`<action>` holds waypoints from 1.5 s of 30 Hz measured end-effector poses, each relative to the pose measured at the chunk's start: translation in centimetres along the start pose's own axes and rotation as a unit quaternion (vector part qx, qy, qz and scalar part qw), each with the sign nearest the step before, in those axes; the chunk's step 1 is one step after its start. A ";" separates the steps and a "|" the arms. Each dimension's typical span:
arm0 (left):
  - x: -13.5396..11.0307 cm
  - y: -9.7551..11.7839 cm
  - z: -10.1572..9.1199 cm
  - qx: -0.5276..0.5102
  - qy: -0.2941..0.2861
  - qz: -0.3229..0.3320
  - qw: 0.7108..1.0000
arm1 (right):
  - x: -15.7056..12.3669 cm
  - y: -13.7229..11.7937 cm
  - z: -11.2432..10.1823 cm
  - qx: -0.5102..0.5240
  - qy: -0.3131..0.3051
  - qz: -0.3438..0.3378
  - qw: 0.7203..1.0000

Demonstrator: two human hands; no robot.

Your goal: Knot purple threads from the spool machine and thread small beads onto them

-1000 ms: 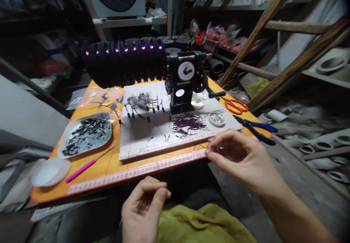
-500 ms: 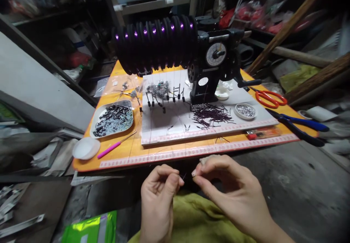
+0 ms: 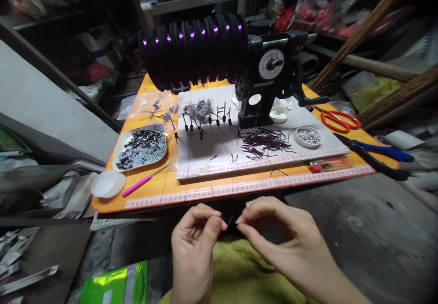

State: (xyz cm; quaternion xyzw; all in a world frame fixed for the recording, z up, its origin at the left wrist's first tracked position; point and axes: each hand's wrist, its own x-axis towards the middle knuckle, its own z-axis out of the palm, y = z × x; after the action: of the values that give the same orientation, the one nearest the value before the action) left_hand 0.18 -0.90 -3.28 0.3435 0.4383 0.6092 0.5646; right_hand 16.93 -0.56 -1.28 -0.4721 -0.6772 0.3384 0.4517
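Observation:
My left hand point(image 3: 193, 240) and my right hand point(image 3: 284, 240) meet low in the head view, below the front edge of the orange board point(image 3: 239, 187). Each hand is closed in a pinch. Between the fingertips sits a tiny dark strand with a small silvery bead point(image 3: 236, 222); what exactly it is stays too small to name. Thin threads run from the black machine point(image 3: 219, 53) with purple lights down across the white mat point(image 3: 212, 153) toward my hands. A yellow-green cloth point(image 3: 239, 272) lies under my wrists.
On the board are a tray of dark pieces point(image 3: 142, 148), a white lid point(image 3: 107, 184), a pink-handled tool point(image 3: 143, 181), a pile of purple sticks point(image 3: 263, 140), a small dish of silvery beads point(image 3: 308, 136), red scissors point(image 3: 338, 120) and blue pliers point(image 3: 376, 154). Cluttered shelves and wooden beams surround it.
My right hand came down from the board's front edge to meet my left hand below it. The view shifted right and down. Since half a second ago the fingertips have closed together.

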 end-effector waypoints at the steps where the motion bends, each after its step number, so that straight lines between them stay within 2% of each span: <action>1: 0.0 -0.1 0.0 0.013 0.000 0.011 1.000 | 0.0 -0.1 -0.1 -0.002 -0.001 0.002 1.000; 6: 0.1 -0.2 0.2 0.065 -0.012 0.079 0.995 | 0.0 -0.3 -0.3 -0.013 0.002 -0.002 1.000; 10: -0.1 -0.1 0.3 0.132 -0.006 0.169 0.977 | 0.0 -0.6 -0.4 -0.015 0.003 -0.002 1.000; 15: -0.1 -0.1 -0.1 0.226 -0.038 0.296 0.927 | 0.4 -0.9 -0.5 -0.015 -0.008 0.010 1.000; 19: 0.1 -0.2 -0.2 0.270 -0.073 0.393 0.876 | 0.5 -0.9 -0.5 -0.016 -0.009 0.009 1.000; 23: 0.2 0.1 -0.1 0.299 -0.098 0.440 0.841 | -0.1 -0.8 -0.7 -0.032 -0.008 -0.012 0.999; 26: 0.2 0.1 -0.1 0.304 -0.107 0.429 0.844 | -0.4 -0.8 -0.8 -0.064 0.005 -0.061 0.996; 31: 0.1 -0.3 0.0 0.278 -0.104 0.381 0.876 | -0.4 -1.3 -0.5 -0.116 0.056 -0.150 0.980; 37: 0.0 -0.4 0.3 0.252 -0.055 0.309 0.915 | -0.3 -1.5 -0.1 -0.116 0.074 -0.175 0.975; 41: 0.1 -0.2 0.7 0.213 -0.049 0.189 0.957 | -0.4 -0.8 -0.2 -0.134 0.048 -0.214 0.966; 45: 0.2 0.1 0.8 0.142 -0.055 0.069 0.986 | -0.5 0.1 -0.7 -0.183 0.013 -0.304 0.935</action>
State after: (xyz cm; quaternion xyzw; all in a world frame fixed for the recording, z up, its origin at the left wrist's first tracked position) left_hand 0.87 -0.58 -2.92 0.4828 0.4640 0.5583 0.4899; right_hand 17.72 -0.96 -1.30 -0.3223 -0.8330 0.0486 0.4471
